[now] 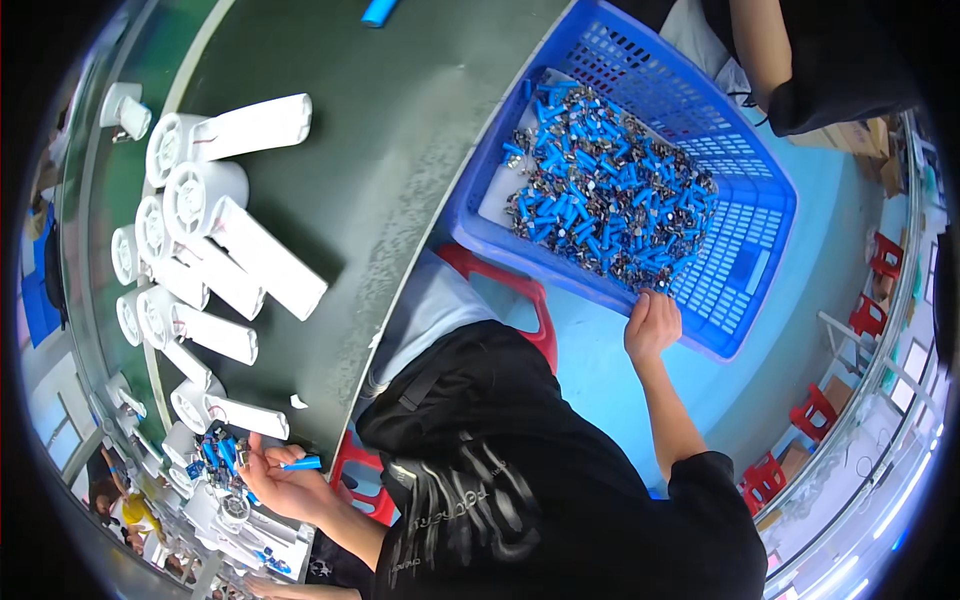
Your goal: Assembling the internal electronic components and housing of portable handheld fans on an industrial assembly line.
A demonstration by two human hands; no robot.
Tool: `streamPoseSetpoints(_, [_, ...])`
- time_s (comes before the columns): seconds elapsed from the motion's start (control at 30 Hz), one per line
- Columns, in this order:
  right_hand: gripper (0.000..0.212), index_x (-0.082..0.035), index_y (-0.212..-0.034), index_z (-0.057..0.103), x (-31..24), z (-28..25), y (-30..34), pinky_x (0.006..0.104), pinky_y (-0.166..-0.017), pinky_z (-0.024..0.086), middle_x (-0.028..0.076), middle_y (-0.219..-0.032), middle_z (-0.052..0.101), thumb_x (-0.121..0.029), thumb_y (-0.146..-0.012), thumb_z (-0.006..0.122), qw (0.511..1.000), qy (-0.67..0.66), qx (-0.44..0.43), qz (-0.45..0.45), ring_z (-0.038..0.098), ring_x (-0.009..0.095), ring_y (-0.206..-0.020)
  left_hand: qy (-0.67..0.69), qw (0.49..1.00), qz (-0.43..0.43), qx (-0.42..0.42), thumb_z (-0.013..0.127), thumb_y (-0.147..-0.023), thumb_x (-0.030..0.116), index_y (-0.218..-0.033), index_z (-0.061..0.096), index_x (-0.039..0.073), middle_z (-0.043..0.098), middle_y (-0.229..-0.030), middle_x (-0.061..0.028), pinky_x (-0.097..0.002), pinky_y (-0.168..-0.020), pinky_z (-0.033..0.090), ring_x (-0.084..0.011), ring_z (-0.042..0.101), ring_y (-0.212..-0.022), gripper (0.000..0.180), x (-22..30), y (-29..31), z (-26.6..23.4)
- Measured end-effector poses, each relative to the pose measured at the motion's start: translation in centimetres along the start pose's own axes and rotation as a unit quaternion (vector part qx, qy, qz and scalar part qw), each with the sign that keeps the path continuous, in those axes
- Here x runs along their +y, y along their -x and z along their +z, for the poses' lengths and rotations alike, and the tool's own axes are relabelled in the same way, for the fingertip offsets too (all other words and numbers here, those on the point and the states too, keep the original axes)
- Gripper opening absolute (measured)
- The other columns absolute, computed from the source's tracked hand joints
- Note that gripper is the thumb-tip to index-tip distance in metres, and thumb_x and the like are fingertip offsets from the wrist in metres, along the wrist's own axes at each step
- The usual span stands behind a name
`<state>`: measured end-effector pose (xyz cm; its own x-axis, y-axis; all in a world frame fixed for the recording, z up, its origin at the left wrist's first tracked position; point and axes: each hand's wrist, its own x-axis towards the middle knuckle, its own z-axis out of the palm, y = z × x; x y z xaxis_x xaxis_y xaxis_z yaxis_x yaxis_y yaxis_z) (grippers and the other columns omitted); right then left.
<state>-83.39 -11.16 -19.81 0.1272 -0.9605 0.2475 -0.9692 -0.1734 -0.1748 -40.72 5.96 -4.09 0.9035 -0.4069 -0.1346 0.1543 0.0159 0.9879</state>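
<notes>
My left hand (285,488) is at the table's near left edge, its fingers closed round a blue battery cell (302,463) that sticks out sideways. Beside its fingertips lies a small pile of blue battery cells (213,458) with metal bits. My right hand (654,322) is curled at the near rim of a large blue plastic basket (740,270) and appears to grip it. Inside the basket is a heap of blue cells with silver metal pieces (610,185). White handheld fan housings (268,255), each a round head with an open handle, lie in a cluster on the dark green table (390,150).
A single blue cell (378,12) lies at the table's far side. Red stools (520,300) stand under and beside the table. Another person's arm (762,45) shows beyond the basket. At the lower left another forearm (300,590) is near more white housings.
</notes>
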Motion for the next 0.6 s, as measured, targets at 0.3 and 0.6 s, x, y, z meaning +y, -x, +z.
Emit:
streamPoseSetpoints(0.3, [0.013, 0.000, -0.094, 0.063, -2.6, -0.8, -2.3, 0.0264, -0.069, 0.046, 0.009, -0.080, 0.063, -0.009, -0.087, 0.056, 0.945, -0.258, -0.074, 0.189, 0.058, 0.011, -0.076, 0.044, 0.998, 0.024, -0.022, 0.040, -0.094, 0.013, -0.111, 0.048, -0.003, 0.063, -0.098, -0.0217, -0.0363, -0.061, 0.051, -0.0199, 0.057, -0.062, 0.024, -0.5, -1.8, -1.3])
streamPoseSetpoints(0.6, [0.011, 0.000, -0.083, 0.061, -34.0, -16.2, -12.6, 0.0350, -0.070, 0.043, 0.021, -0.099, 0.062, -0.010, -0.082, 0.058, 0.046, -0.905, -0.294, -0.305, 0.055, 0.028, -0.076, 0.101, 0.993, 0.055, -0.006, 0.039, -0.094, 0.008, -0.116, 0.045, -0.005, 0.056, -0.112, -0.0270, -0.0404, -0.062, 0.054, -0.0221, 0.059, -0.068, 0.026, -1.2, -1.4, -1.4])
